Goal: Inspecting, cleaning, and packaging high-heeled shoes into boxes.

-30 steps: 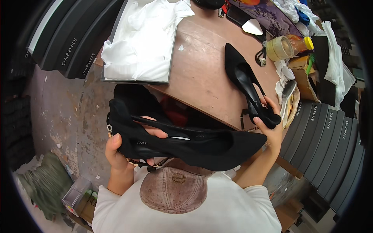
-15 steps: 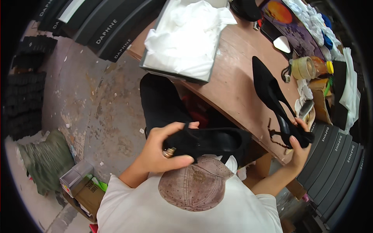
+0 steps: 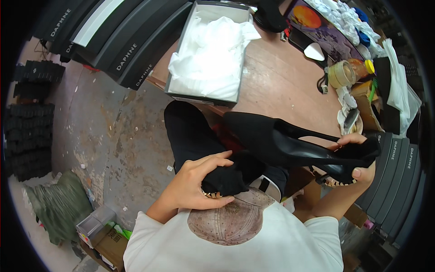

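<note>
My right hand (image 3: pixel 358 165) is closed round the heel end of a black pointed pump (image 3: pixel 272 140). The shoe lies across in front of me, toe to the left, its dark insole showing and gold-coloured trim at the heel by my fingers. In my left hand (image 3: pixel 195 183) is a second black shoe (image 3: pixel 233 174), gripped at its heel end, where gold trim shows under the fingers. Its front is partly hidden behind the first shoe. Beyond both hands, an open grey shoebox (image 3: pixel 183 95) stands on the table, filled with crumpled white tissue paper (image 3: pixel 213 59).
Dark grey shoeboxes (image 3: pixel 131 54) are stacked at the far left, and more shoeboxes (image 3: pixel 385 181) stand at the right. Along the table's right side are a glass jar (image 3: pixel 342 74), a yellow-capped bottle (image 3: pixel 362 70) and a white mouse-shaped object (image 3: pixel 314 52). An olive sack (image 3: pixel 59 204) lies on the floor.
The shoe in my right hand has swung from pointing away over the table to pointing left across my lap. The left shoe has turned, so its insole no longer shows.
</note>
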